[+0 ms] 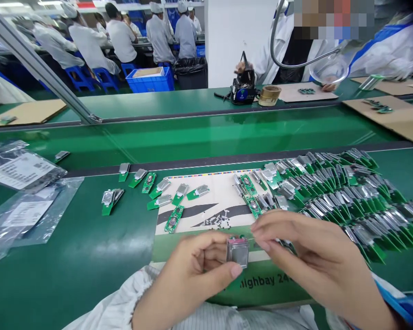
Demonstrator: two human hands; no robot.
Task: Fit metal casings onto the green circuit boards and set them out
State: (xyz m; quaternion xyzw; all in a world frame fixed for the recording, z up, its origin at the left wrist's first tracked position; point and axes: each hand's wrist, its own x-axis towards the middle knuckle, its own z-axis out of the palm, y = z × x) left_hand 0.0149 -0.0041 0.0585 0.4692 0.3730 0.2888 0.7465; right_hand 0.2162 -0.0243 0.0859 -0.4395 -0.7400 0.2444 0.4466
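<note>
My left hand (206,266) is closed around a small circuit board with a square metal-framed part (238,253), held up over the printed sheet (192,247). Just right of it, my right hand (296,247) has its thumb and fingertips brought together in a pinch; whatever may be between them is too small to make out. Beyond the hands, a scatter of tiny metal pieces (217,220) lies on the sheet. Loose green circuit boards (175,219) with silvery parts lie around it. Part of the sheet is hidden under my hands.
Rows of similar boards (361,197) lean together on the right. Clear plastic bags with white labels (24,172) lie at the left. A green belt strip (192,137) crosses beyond the table. Across it are a tape roll (269,95), cardboard (392,117) and a co-worker's hand (241,68).
</note>
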